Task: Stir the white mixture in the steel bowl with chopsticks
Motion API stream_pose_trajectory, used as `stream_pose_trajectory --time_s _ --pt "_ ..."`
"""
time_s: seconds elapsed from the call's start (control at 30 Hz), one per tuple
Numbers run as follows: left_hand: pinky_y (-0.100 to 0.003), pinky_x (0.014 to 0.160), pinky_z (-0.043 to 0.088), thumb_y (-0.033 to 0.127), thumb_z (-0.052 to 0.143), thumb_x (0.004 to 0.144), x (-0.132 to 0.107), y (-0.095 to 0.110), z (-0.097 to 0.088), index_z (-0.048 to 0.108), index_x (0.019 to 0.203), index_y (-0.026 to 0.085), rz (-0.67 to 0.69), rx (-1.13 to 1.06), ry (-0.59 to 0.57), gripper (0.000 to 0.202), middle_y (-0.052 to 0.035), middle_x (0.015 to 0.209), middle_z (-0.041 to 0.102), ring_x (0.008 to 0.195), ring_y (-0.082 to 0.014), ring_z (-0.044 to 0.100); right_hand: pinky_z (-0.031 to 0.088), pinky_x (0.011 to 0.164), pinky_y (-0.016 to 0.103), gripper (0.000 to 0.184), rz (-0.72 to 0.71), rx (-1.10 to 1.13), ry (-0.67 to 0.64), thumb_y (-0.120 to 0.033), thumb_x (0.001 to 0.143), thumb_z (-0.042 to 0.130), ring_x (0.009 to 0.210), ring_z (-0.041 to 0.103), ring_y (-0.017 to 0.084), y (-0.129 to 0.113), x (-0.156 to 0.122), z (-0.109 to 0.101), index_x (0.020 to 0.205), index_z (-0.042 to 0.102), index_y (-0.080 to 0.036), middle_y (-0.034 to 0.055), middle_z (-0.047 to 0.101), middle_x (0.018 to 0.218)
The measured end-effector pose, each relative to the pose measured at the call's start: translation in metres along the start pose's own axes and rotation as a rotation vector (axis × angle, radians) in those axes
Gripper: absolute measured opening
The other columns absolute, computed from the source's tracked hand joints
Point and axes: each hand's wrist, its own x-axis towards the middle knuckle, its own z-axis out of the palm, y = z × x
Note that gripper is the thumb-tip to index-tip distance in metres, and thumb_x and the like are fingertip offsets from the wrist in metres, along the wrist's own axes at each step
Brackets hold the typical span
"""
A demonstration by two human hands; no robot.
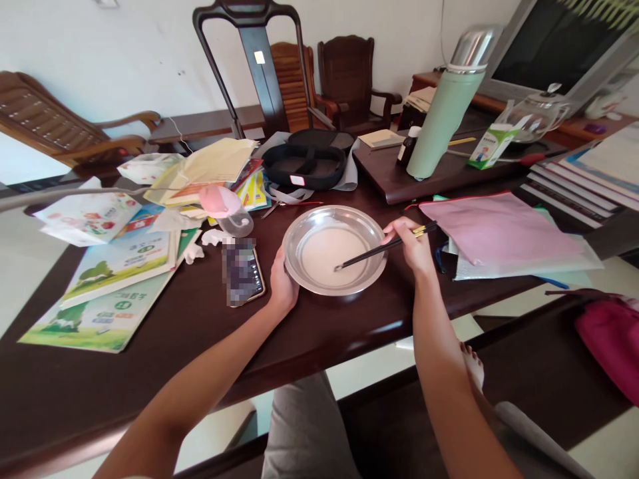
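A round metal plate (299, 226) with a white liquid or batter in it sits on the dark wooden table (200, 332). My left hand (280, 283) grips the plate's left rim. My right hand (412, 243) is closed on a pair of dark chopsticks (372, 253), whose tips rest in the white contents near the plate's middle.
A phone (243, 271) lies just left of the plate. Children's books (114, 273), papers and a pink cup (224, 207) crowd the left side. A pink folder (494, 229) lies right of the plate. Behind stand a black lunch box (304, 163), a green thermos (446, 110), a glass kettle (534, 116) and stacked books (589, 176).
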Motion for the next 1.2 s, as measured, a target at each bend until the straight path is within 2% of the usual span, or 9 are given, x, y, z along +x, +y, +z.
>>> stream_pose_trajectory --time_s 0.1,0.27,0.43,0.6,0.7,0.8,0.97,1.13,1.2 --pt "-0.047 0.127 0.054 0.053 0.080 0.093 0.0000 0.0001 -0.0004 0.086 0.113 0.024 -0.005 -0.002 -0.001 0.035 -0.0058 0.131 0.087 0.141 -0.0335 0.073 0.066 0.081 0.042 0.055 0.006 -0.054 -0.051 -0.082 0.090 0.077 0.070 0.080 0.026 -0.0003 -0.0004 0.0014 0.080 0.079 -0.028 0.0005 0.078 0.065" --pt "-0.048 0.127 0.054 0.051 0.080 0.093 0.0000 0.0001 -0.0007 0.086 0.113 0.025 -0.002 -0.006 0.004 0.034 -0.0053 0.128 0.088 0.139 -0.0333 0.074 0.065 0.083 0.042 0.054 -0.033 -0.028 0.112 -0.080 0.095 0.072 0.063 0.076 0.024 0.0010 0.0013 -0.0013 0.078 0.077 -0.028 -0.0016 0.072 0.059" --pt "-0.047 0.127 0.054 0.051 0.079 0.093 0.0000 0.0001 0.0000 0.086 0.114 0.025 -0.007 -0.011 -0.001 0.034 -0.0055 0.130 0.087 0.140 -0.0331 0.073 0.066 0.081 0.042 0.055 0.012 -0.051 -0.059 -0.082 0.090 0.076 0.069 0.079 0.026 -0.0009 -0.0008 0.0013 0.080 0.078 -0.028 -0.0002 0.077 0.064" --pt "-0.048 0.127 0.054 0.051 0.079 0.094 -0.0004 0.0002 0.0010 0.085 0.112 0.025 0.006 -0.003 -0.004 0.033 -0.0059 0.131 0.087 0.141 -0.0334 0.073 0.065 0.080 0.041 0.056 -0.035 -0.038 0.102 -0.081 0.095 0.071 0.064 0.078 0.024 0.0009 0.0018 -0.0005 0.077 0.075 -0.028 -0.0014 0.072 0.059" --pt "-0.048 0.128 0.054 0.051 0.078 0.094 -0.0006 0.0004 0.0011 0.085 0.112 0.025 0.006 0.004 0.002 0.032 -0.0056 0.133 0.087 0.143 -0.0333 0.072 0.064 0.075 0.040 0.056 -0.003 -0.019 0.030 -0.081 0.094 0.071 0.059 0.075 0.023 0.0005 0.0006 0.0004 0.077 0.074 -0.028 -0.0024 0.069 0.055" --pt "-0.048 0.128 0.054 0.051 0.078 0.093 -0.0011 0.0008 0.0013 0.085 0.113 0.025 -0.004 -0.003 0.010 0.033 -0.0053 0.132 0.087 0.143 -0.0334 0.072 0.065 0.078 0.041 0.055 0.015 -0.039 -0.046 -0.082 0.090 0.076 0.066 0.078 0.025 -0.0010 0.0000 0.0019 0.079 0.076 -0.028 -0.0010 0.074 0.060" --pt "-0.049 0.129 0.053 0.054 0.080 0.092 -0.0015 0.0011 0.0017 0.084 0.112 0.025 -0.009 0.005 0.013 0.036 -0.0058 0.130 0.087 0.143 -0.0342 0.072 0.066 0.081 0.042 0.055 -0.034 -0.023 0.127 -0.080 0.095 0.072 0.063 0.078 0.024 0.0009 0.0023 -0.0010 0.077 0.075 -0.028 -0.0017 0.072 0.057" --pt "-0.049 0.129 0.053 0.055 0.079 0.092 -0.0011 0.0006 0.0007 0.084 0.113 0.025 0.002 0.016 -0.003 0.036 -0.0066 0.133 0.086 0.144 -0.0342 0.071 0.067 0.079 0.042 0.056 0.034 -0.023 -0.047 -0.083 0.089 0.077 0.067 0.080 0.026 -0.0006 -0.0003 0.0019 0.078 0.076 -0.028 -0.0004 0.076 0.062" --pt "-0.049 0.129 0.053 0.055 0.079 0.093 -0.0013 0.0008 0.0006 0.084 0.114 0.025 0.006 0.025 -0.008 0.037 -0.0068 0.133 0.086 0.144 -0.0341 0.071 0.068 0.083 0.044 0.056 0.031 -0.050 -0.029 -0.083 0.088 0.077 0.073 0.082 0.028 -0.0012 0.0005 0.0019 0.078 0.077 -0.028 0.0005 0.079 0.066"
